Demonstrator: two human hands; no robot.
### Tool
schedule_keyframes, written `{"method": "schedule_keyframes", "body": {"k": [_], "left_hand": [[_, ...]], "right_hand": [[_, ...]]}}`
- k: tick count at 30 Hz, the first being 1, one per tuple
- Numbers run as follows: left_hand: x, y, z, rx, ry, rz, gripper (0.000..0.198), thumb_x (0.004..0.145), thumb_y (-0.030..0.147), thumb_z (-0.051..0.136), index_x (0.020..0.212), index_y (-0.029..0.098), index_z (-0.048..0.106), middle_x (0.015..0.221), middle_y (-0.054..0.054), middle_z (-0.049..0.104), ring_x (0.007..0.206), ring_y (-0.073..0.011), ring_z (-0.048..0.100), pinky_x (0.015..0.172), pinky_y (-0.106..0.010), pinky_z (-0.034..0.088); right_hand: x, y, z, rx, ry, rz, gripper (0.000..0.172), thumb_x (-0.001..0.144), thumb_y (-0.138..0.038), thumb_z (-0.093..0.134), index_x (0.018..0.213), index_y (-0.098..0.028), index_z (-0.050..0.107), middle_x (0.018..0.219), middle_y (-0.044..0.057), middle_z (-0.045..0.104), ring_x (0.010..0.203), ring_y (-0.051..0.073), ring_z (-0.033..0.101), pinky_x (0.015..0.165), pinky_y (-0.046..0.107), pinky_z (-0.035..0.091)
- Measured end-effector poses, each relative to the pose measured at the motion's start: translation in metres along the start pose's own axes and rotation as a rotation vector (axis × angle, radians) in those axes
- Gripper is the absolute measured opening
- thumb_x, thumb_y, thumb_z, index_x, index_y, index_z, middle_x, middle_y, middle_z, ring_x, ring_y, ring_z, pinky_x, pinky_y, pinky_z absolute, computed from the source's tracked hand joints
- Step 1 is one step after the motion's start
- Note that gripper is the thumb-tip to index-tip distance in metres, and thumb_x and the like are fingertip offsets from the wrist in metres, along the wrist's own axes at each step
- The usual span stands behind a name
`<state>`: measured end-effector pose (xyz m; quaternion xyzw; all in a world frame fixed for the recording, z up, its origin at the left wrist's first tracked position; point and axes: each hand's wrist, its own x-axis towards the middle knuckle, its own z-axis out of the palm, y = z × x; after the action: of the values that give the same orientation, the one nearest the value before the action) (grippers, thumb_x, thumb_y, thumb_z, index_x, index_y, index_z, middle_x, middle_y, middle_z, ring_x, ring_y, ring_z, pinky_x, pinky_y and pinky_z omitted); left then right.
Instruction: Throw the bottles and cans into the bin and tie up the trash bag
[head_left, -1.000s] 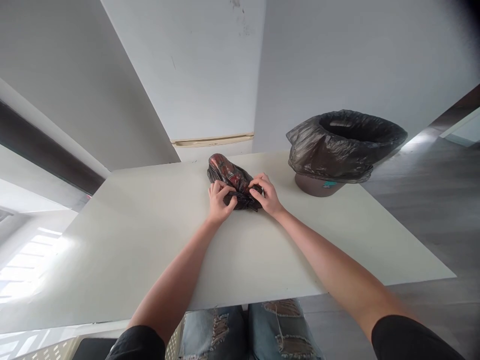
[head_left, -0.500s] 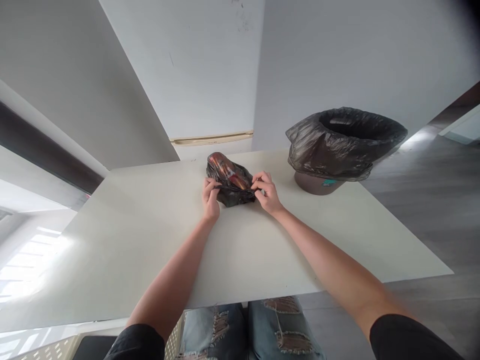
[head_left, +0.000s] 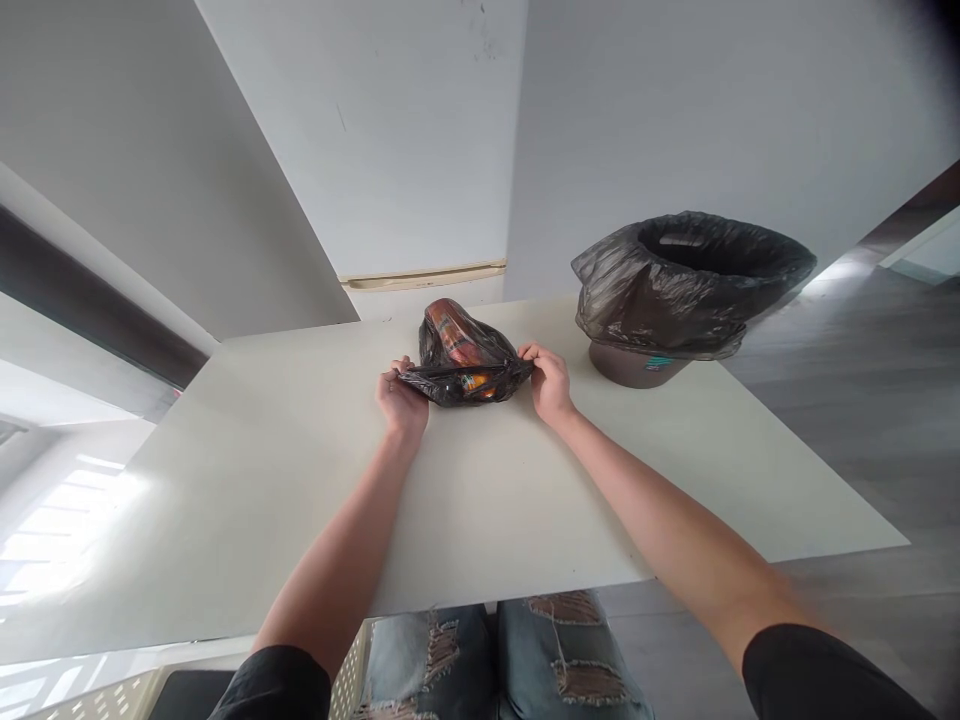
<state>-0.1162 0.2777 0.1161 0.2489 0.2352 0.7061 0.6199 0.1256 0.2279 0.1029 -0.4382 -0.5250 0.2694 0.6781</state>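
Note:
A thin black plastic bag (head_left: 442, 390) lies on the white table, its mouth drawn wide toward me. Inside it shows a reddish-orange packet or container (head_left: 456, 338), partly veiled by the film; its exact kind I cannot make out. My left hand (head_left: 403, 400) is closed on the left end of the bag's rim. The right end of the rim is pinched in my right hand (head_left: 549, 382). A yellow-orange patch of the contents shows through the opening between my hands.
To the right, a brown trash bin (head_left: 634, 368) lined with a black bag (head_left: 660, 300) stands at the far edge of the white table (head_left: 285, 480). Behind the table rises a white fridge (head_left: 405, 150). A perforated cream basket (head_left: 112, 697) is below at the lower left.
My hands have moved apart, left hand leftward and right hand rightward, stretching the bag's mouth wider. More of the coloured contents shows. The bin has stayed in place.

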Motion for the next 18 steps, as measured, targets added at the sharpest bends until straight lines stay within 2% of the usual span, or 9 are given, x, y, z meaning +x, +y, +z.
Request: {"method": "schedule_keyframes", "body": {"k": [3, 5, 7, 10, 12, 15, 18], "left_hand": [[0.002, 0.000, -0.005, -0.045, 0.024, -0.015, 0.019, 0.076, 0.030, 0.060, 0.070, 0.021, 0.044, 0.084, -0.002, 0.055, 0.075, -0.0137, 0.055, 0.078, -0.026, 0.048], [0.003, 0.000, -0.008, -0.066, 0.044, -0.025, 0.021, 0.077, 0.030, 0.062, 0.070, 0.021, 0.045, 0.083, -0.001, 0.056, 0.074, -0.0131, 0.056, 0.078, -0.026, 0.048], [0.004, 0.000, -0.009, -0.097, 0.070, -0.027, 0.025, 0.079, 0.033, 0.064, 0.069, 0.021, 0.045, 0.082, 0.000, 0.057, 0.074, -0.0125, 0.058, 0.078, -0.026, 0.049], [0.004, 0.001, -0.009, -0.145, 0.087, -0.037, 0.036, 0.085, 0.044, 0.068, 0.069, 0.021, 0.047, 0.080, 0.001, 0.058, 0.071, -0.0114, 0.058, 0.073, -0.025, 0.048], [0.005, 0.001, -0.008, -0.162, 0.085, -0.043, 0.037, 0.086, 0.045, 0.072, 0.070, 0.021, 0.049, 0.078, 0.002, 0.059, 0.069, -0.0108, 0.059, 0.070, -0.024, 0.048], [0.008, -0.001, -0.009, -0.146, 0.096, -0.054, 0.025, 0.084, 0.035, 0.074, 0.074, 0.021, 0.057, 0.075, 0.002, 0.063, 0.069, -0.0121, 0.062, 0.073, -0.025, 0.050], [0.012, -0.006, -0.012, -0.083, 0.108, -0.042, 0.012, 0.085, 0.031, 0.067, 0.080, 0.020, 0.065, 0.082, -0.001, 0.071, 0.078, -0.0161, 0.069, 0.079, -0.028, 0.054]], "right_hand": [[0.000, 0.001, 0.001, 0.016, 0.004, 0.018, 0.036, 0.100, -0.051, 0.039, 0.075, -0.025, 0.040, 0.088, 0.006, 0.052, 0.084, 0.022, 0.053, 0.074, 0.036, 0.045], [-0.002, 0.002, 0.002, 0.021, -0.006, 0.024, 0.036, 0.100, -0.056, 0.046, 0.082, -0.025, 0.044, 0.093, 0.004, 0.053, 0.084, 0.021, 0.051, 0.074, 0.034, 0.045], [-0.005, 0.001, 0.002, 0.016, -0.026, 0.026, 0.036, 0.093, -0.057, 0.064, 0.090, -0.025, 0.047, 0.099, 0.003, 0.053, 0.085, 0.019, 0.051, 0.076, 0.032, 0.045], [-0.008, -0.002, 0.003, -0.030, -0.040, 0.007, 0.043, 0.080, -0.044, 0.081, 0.100, -0.026, 0.048, 0.104, 0.002, 0.053, 0.089, 0.018, 0.051, 0.080, 0.031, 0.046], [-0.008, -0.004, 0.004, -0.062, -0.020, -0.021, 0.034, 0.083, -0.034, 0.075, 0.099, -0.026, 0.046, 0.102, 0.002, 0.052, 0.088, 0.018, 0.050, 0.081, 0.031, 0.046], [-0.007, -0.004, 0.004, -0.072, 0.040, -0.053, 0.018, 0.087, -0.023, 0.057, 0.096, -0.026, 0.042, 0.100, 0.002, 0.051, 0.089, 0.019, 0.050, 0.083, 0.032, 0.046], [-0.005, 0.002, 0.003, -0.092, 0.121, -0.067, 0.017, 0.089, -0.020, 0.048, 0.104, -0.027, 0.045, 0.103, 0.003, 0.051, 0.095, 0.020, 0.052, 0.088, 0.035, 0.046]]}}
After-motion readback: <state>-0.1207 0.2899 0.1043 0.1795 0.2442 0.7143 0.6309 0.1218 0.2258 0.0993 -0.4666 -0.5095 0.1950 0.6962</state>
